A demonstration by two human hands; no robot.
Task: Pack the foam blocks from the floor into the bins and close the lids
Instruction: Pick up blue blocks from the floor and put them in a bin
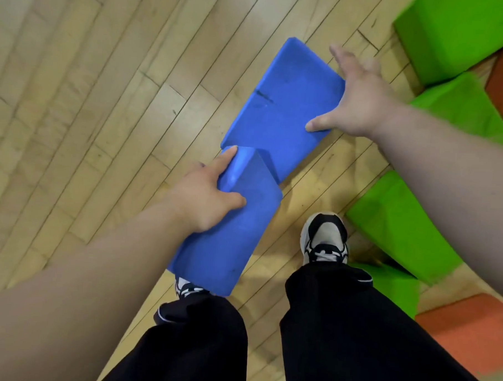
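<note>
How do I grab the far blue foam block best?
Take the far flat blue rectangular foam block by its long right edge, coming from the right, where the right hand touches it: thumb on top, fingers underneath. It is wide but thin, so the grip spans its thickness.

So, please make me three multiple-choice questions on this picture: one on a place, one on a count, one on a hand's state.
1. Where do the green blocks lie?
A) on the person's right
B) on the person's left
C) between the feet

2. How many blue blocks show?
A) one
B) two
C) four

3. What does the left hand do?
A) hangs free
B) grips the nearer blue block
C) rests on a green block

1 A: all green foam sits on the right side.
2 B: the nearer one and the farther blue block, which the right hand touches.
3 B: its thumb presses the top face.
</note>
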